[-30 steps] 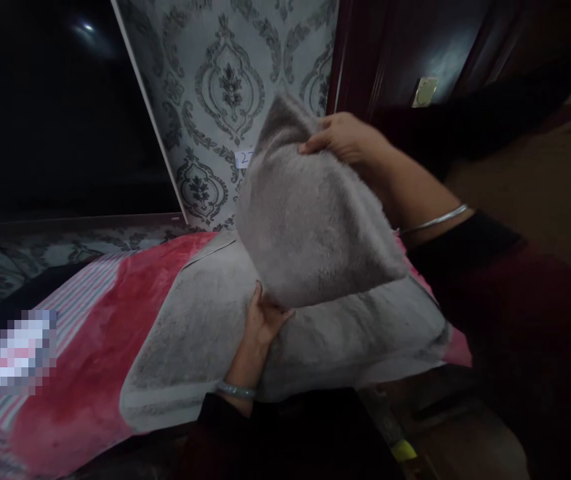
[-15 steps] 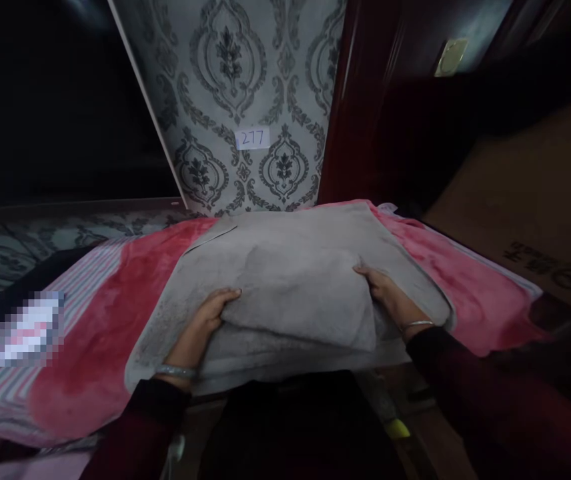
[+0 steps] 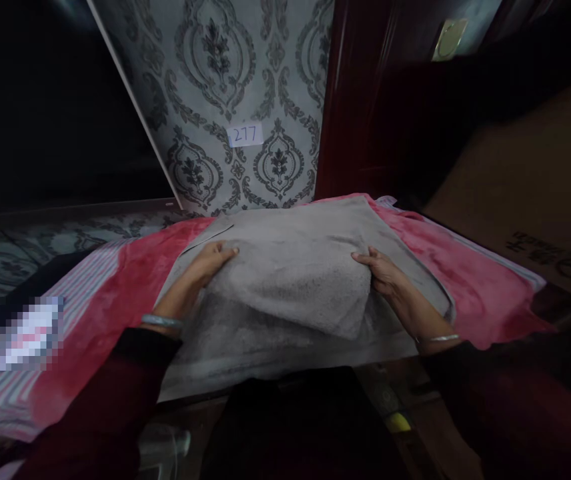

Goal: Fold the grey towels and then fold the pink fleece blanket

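Note:
A piece of grey, towel-like cloth [image 3: 295, 287] is stretched between my two hands, its lower edge hanging loose and slanting down to the right. My left hand [image 3: 210, 260] pinches its upper left corner, thumb pointing inward. At the upper right corner, my right hand [image 3: 380, 270] grips the fabric between thumb and fingers. Beneath the cloth spreads a larger grey fabric [image 3: 305, 220], which lies over a red and pink plush cover [image 3: 130, 280]. The held cloth hides the middle of the fabric below.
Striped cloth [image 3: 85, 273] borders the plush cover at the left. A dark screen [image 3: 55, 107] stands at the far left, and a cardboard box [image 3: 530, 193] rises at the right. Behind is a patterned wall [image 3: 215, 73] with a paper label [image 3: 245, 135] marked 277.
My left hand has moved up and away from me, bringing the left corner of the grey cloth level with the right one. The right hand still holds its corner.

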### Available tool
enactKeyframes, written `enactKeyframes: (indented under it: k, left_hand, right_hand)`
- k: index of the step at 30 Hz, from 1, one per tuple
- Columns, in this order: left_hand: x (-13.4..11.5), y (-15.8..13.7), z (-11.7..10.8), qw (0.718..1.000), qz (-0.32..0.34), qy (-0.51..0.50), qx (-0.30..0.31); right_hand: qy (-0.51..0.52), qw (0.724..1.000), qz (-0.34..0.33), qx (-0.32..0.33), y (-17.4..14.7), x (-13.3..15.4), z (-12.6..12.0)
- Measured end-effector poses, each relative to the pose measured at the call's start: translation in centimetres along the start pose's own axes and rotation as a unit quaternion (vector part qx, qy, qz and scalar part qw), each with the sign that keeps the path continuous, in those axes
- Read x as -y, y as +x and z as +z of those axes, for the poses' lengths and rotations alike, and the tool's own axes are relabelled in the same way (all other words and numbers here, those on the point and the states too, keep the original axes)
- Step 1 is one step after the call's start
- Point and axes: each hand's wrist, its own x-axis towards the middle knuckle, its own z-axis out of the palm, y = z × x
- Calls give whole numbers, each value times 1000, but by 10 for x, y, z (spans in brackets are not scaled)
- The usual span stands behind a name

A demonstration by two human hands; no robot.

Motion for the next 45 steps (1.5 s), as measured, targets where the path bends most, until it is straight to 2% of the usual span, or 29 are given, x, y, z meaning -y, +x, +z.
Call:
enactKeyframes:
  k: [2,4,6,7,9,10,12,15,17,19,21,24,27,31,34,37,42,45]
  left_hand:
    - [-36,26,-21,993,69,93,-21]
    - [-70,55,-36,967,149,194,-74]
    - [-91,79,-38,937,200,244,-148]
    - [-94,87,-35,924,213,256,-187]
    - [-82,93,-23,912,199,264,-242]
    - [-69,90,-16,915,175,260,-252]
    - [-31,72,-7,939,110,227,-235]
    - [35,21,-7,973,36,113,-198]
    - [70,-21,-12,980,-31,0,-196]
    - [91,-60,-13,973,-99,-120,-170]
    - [99,-88,-10,961,-127,-198,-147]
    - [91,-105,1,956,-136,-224,-130]
    - [80,-98,13,963,-153,-178,-133]
    - [73,-79,26,968,-129,-142,-162]
    - [75,-73,31,968,-94,-137,-189]
    - [81,-72,30,972,-99,-134,-165]
    - [99,-73,27,974,-86,-143,-156]
    - [107,-71,26,975,-81,-143,-151]
  right_hand:
    - [58,997,-36,-21,-17,4,13]
    - [116,992,-49,-24,-39,-3,32]
    - [175,984,-17,-14,-60,-23,55]
    - [201,979,25,-13,-70,-37,67]
    - [236,961,140,-18,-87,-69,87]
    - [247,950,188,-20,-92,-84,93]
    - [263,934,241,-10,-96,-106,96]
    - [267,931,249,8,-86,-113,81]
    - [245,939,240,-8,-71,-104,63]
    - [203,956,212,-12,-52,-92,44]
    - [134,971,196,16,-33,-81,28]
    - [47,974,212,57,-3,-68,19]
    - [-40,978,195,65,22,-60,29]
    - [-164,978,103,79,40,-52,53]
    - [-204,975,29,81,38,-52,60]
    - [-230,971,-20,55,24,-61,53]
    - [-188,979,66,48,10,-79,31]
    - [-175,980,75,57,21,-77,30]
